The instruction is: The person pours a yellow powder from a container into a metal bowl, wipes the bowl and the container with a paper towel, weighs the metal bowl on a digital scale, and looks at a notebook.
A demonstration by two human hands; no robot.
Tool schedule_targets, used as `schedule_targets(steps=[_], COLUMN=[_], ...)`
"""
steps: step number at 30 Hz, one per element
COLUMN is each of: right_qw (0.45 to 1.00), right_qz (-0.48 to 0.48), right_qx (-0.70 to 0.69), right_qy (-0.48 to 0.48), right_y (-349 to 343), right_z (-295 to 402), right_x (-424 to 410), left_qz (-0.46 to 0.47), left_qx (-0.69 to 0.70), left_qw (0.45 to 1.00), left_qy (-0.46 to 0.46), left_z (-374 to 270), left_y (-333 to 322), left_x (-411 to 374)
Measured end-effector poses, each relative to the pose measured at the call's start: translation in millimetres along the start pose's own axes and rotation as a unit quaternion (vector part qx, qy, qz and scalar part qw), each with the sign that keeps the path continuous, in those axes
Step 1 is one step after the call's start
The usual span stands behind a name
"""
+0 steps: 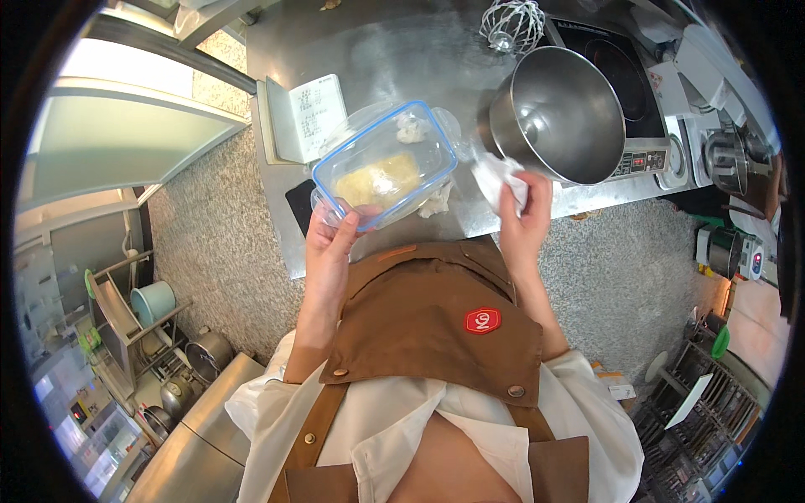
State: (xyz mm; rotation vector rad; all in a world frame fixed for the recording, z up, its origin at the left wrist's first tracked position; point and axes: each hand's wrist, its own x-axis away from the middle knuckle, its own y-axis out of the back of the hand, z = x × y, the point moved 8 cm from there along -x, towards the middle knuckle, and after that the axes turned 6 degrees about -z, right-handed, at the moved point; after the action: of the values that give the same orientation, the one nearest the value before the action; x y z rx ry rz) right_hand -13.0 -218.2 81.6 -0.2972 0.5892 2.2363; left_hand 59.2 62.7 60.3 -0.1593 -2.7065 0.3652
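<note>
My left hand [333,236] grips the near left corner of a clear plastic container lid [434,138] with a blue seal. Below or behind it shows a pale yellow block [380,179]; whether it lies inside a container under the lid I cannot tell. My right hand [525,204] pinches a crumpled white tissue or cloth [500,179] beside the lid's right side. Just beyond that hand stands a large steel mixing bowl [566,116], tilted in view, its inside bare. Crumpled white pieces [435,201] lie by the lid's near edge.
An open notebook [314,116] with handwriting and a black flat object [300,204] lie at the left of the steel worktop [402,56]. A wire whisk [512,28] and an induction cooker [607,69] are at the back right. Part of another person [758,210] shows at far right.
</note>
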Motion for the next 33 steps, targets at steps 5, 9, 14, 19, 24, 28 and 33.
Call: schedule_targets(steps=[5, 9, 14, 19, 24, 28, 33], right_qw=[0.989, 0.963, 0.983, 0.988, 0.886, 0.733, 0.699], right_qz=[0.106, 0.196, 0.089, 0.035, 0.014, 0.105, 0.167], right_qx=[0.000, -0.091, 0.000, -0.120, -0.366, -0.539, -0.582], right_qy=[0.107, 0.159, 0.161, -0.095, -0.285, -0.401, -0.380], right_y=[-80, -101, -77, -48, -54, -75, -69], right_z=[56, 90, 64, -9, -13, -10, 11], right_x=[-2, 33, -21, -49, -34, -19, -20], left_qz=[0.047, 0.013, 0.016, 0.020, 0.033, 0.036, 0.067], left_qx=[-0.004, 0.017, 0.049, 0.053, 0.098, 0.120, 0.141], left_qw=[0.998, 0.999, 0.998, 0.998, 0.995, 0.991, 0.984], left_qy=[-0.035, -0.032, -0.042, -0.011, 0.015, 0.044, 0.085], left_z=[-1, 8, 2, 6, 4, 10, 15], left_y=[-27, -26, -29, -26, -37, -41, -49], left_x=[3, -3, -1, -5, -5, -7, -6])
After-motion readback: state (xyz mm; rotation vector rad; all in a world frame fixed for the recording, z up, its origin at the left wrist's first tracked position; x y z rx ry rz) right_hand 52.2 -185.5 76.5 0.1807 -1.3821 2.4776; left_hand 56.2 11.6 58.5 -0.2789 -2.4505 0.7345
